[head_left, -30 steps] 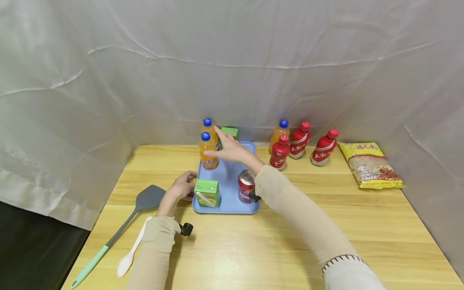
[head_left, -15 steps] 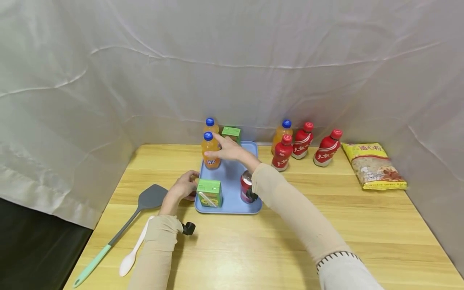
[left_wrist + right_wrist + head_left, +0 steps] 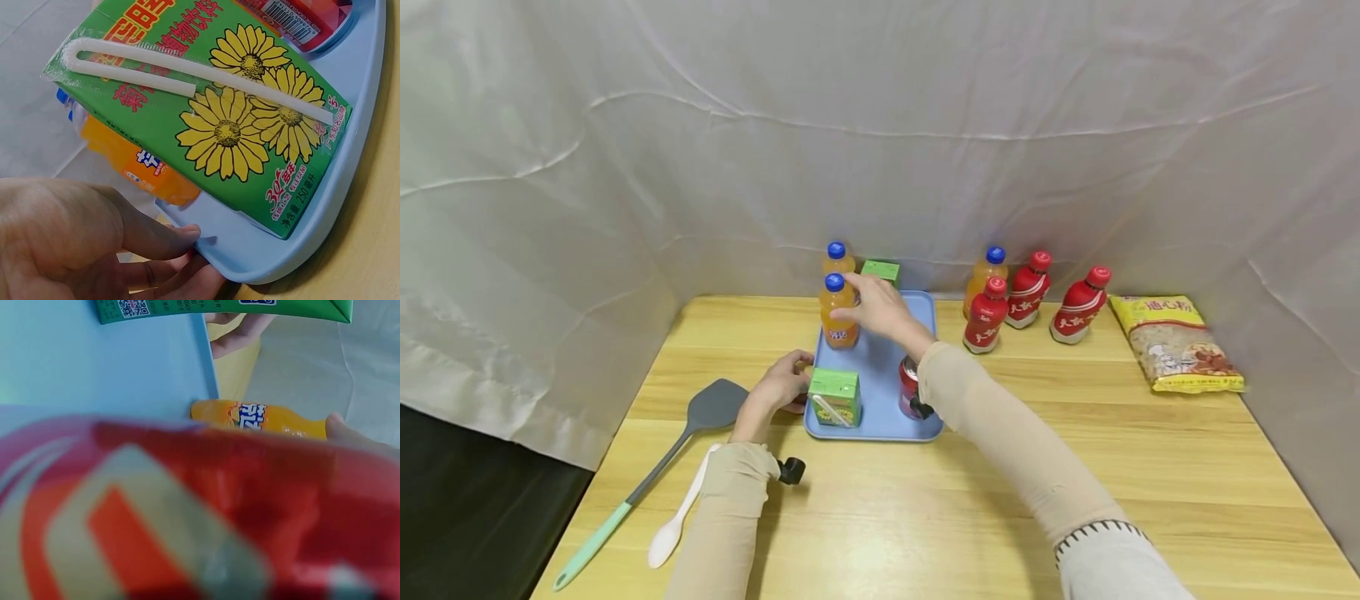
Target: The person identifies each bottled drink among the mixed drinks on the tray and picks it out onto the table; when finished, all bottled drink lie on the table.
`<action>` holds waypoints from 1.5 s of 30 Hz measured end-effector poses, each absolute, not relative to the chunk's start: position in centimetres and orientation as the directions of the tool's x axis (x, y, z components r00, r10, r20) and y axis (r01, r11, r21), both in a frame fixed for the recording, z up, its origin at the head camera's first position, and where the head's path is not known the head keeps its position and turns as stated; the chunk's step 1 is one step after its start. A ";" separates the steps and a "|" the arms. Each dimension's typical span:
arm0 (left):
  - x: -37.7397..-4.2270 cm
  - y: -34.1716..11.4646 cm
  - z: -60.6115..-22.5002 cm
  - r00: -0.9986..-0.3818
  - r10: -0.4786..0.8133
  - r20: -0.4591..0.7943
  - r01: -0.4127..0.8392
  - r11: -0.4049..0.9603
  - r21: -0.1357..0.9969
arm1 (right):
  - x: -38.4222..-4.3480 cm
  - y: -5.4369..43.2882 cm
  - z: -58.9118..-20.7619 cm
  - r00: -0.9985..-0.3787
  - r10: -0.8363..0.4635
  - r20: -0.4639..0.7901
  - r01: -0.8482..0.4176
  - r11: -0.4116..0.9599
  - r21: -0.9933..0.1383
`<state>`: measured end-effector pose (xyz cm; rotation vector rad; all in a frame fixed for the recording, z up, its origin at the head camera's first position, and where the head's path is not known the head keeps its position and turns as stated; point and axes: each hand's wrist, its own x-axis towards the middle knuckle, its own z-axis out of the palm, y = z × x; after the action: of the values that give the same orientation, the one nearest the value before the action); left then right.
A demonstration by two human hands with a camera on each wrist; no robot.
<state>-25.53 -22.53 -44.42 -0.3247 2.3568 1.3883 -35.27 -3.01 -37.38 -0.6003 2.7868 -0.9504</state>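
Note:
A blue tray [image 3: 874,432] lies on the table. My left hand [image 3: 781,382] grips its left rim; in the left wrist view the thumb [image 3: 178,234] lies over the edge with curled fingers outside it. My right hand [image 3: 880,308] holds the front orange soda bottle [image 3: 838,333], thumb across its front and index finger by the blue cap. This bottle stands upright at the tray's left side. Behind it stands another orange soda bottle [image 3: 837,260]. A green drink carton [image 3: 835,400] with a straw sits at the near left corner. A red can [image 3: 908,387] stands at the right, partly hidden by the wrist.
A second green carton [image 3: 881,272] stands at the tray's back. To the right are an orange bottle [image 3: 987,273], several red bottles [image 3: 986,319] and a yellow pasta bag [image 3: 1176,343]. A grey spatula [image 3: 715,406] and a white spoon [image 3: 673,525] lie left.
My right index finger has come down and closed in toward the front orange bottle's cap. The left hand stays at the tray rim. The whole head view has shifted slightly.

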 end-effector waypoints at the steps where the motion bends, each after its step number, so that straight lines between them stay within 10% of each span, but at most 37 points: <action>1: -25.5 -22.5 -44.4 -0.900 -0.003 -0.436 -0.383 0.483 0.787 | -35.2 -2.9 -37.3 -0.915 -0.404 0.006 -0.324 0.726 -0.607; 45: -25.0 -22.6 -43.9 -0.899 0.025 -0.438 -0.379 0.459 0.804 | -27.4 6.9 -27.9 -0.865 -0.259 0.431 -0.484 0.196 -0.853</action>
<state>-25.04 -22.56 -43.87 -0.2975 2.3246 1.4243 -27.41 6.87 -27.92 -0.8100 2.5698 -1.9629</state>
